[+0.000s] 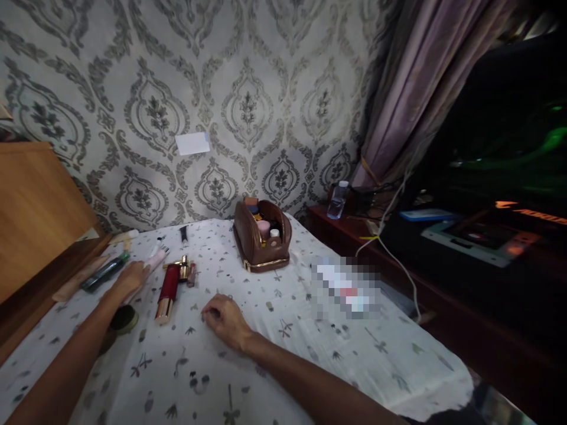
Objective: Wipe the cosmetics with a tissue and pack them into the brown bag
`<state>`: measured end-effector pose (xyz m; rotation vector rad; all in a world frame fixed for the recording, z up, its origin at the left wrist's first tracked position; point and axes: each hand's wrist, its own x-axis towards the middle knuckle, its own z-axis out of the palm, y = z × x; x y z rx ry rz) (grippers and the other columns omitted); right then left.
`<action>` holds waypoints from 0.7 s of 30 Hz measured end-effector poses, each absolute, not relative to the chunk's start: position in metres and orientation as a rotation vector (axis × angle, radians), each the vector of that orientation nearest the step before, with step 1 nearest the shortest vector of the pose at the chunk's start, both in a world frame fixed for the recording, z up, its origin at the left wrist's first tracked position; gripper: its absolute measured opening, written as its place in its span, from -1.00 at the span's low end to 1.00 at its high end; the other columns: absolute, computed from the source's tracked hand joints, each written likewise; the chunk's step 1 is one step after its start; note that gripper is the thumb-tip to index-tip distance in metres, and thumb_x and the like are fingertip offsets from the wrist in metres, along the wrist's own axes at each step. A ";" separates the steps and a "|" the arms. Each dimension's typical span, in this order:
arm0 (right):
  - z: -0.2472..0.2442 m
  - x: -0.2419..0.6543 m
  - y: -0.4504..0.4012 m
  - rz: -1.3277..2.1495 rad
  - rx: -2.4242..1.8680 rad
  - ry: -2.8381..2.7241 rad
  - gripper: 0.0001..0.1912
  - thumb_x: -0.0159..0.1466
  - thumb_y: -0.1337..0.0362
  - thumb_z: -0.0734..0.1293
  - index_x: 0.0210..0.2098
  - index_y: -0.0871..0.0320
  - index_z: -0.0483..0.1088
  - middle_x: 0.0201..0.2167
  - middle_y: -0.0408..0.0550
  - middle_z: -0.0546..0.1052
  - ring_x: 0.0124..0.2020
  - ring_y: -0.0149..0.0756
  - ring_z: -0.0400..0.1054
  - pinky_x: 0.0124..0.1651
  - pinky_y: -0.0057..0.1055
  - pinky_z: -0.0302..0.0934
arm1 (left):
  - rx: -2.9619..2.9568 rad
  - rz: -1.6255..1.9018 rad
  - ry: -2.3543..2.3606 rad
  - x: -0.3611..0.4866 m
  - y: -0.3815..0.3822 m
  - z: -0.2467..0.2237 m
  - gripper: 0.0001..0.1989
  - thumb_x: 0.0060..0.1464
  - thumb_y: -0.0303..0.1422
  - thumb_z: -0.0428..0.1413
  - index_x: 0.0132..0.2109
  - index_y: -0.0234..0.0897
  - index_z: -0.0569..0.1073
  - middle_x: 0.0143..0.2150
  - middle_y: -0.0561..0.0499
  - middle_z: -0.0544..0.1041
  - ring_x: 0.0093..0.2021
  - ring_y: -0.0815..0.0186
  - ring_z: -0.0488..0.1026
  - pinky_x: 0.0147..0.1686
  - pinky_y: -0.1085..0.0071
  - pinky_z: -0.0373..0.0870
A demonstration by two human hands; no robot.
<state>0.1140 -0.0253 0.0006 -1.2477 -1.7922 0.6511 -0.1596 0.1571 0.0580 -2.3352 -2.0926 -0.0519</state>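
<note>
On the left of the cloth, my left hand (pixel 131 278) is closed at the near end of a pale pink tube (pixel 156 258); its fingertips are partly hidden. Beside it lie a dark green bottle (pixel 105 273) and a round dark olive container (pixel 124 319). My right hand (pixel 227 321) rests on the cloth with its fingers curled in and nothing visible in them. Between the hands is a red bottle with a gold end (pixel 167 294), close to a small gold-capped item (pixel 183 267) and a little pinkish tube (pixel 192 275). Farther back stands an unzipped brown cosmetic bag (pixel 262 251) holding several jars.
A patterned white cloth (pixel 266 378) covers the surface. A small black tube (pixel 183 234) lies near the wall. To the right are a blurred-out item (pixel 345 288), a water bottle (pixel 338 200) and a white cable (pixel 401 268). A wooden cabinet (pixel 39 206) borders the left.
</note>
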 end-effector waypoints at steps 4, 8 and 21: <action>0.002 0.114 -0.025 0.668 -1.260 -1.775 -0.84 0.17 0.48 0.35 -0.36 0.18 0.57 -0.37 -0.07 0.56 -0.32 -0.33 0.39 -0.18 -0.45 0.24 | -2.286 -0.009 -2.073 -0.152 0.150 0.061 -0.68 0.26 -0.37 -0.15 -0.26 -0.34 0.48 -0.20 -0.28 0.58 -0.09 0.06 0.54 -0.15 0.30 0.41; 0.004 0.114 -0.026 0.681 -1.273 -1.764 -0.84 0.17 0.48 0.35 -0.33 0.19 0.57 -0.37 -0.06 0.55 -0.34 -0.33 0.38 -0.21 -0.45 0.24 | -2.225 -0.022 -2.043 -0.139 0.136 0.070 -0.68 0.24 -0.45 -0.15 -0.14 -0.46 0.49 -0.09 -0.38 0.55 -0.09 0.04 0.54 -0.14 0.26 0.41; 0.006 0.116 -0.028 0.745 -1.265 -1.751 -0.81 0.16 0.51 0.33 -0.33 0.15 0.55 -0.38 -0.10 0.52 -0.35 -0.35 0.36 -0.25 -0.46 0.22 | -2.484 -0.127 -1.773 -0.074 0.033 0.076 -0.69 0.35 -0.30 -0.15 -0.05 -0.22 0.47 -0.07 -0.10 0.56 -0.07 0.12 0.51 -0.21 0.32 0.40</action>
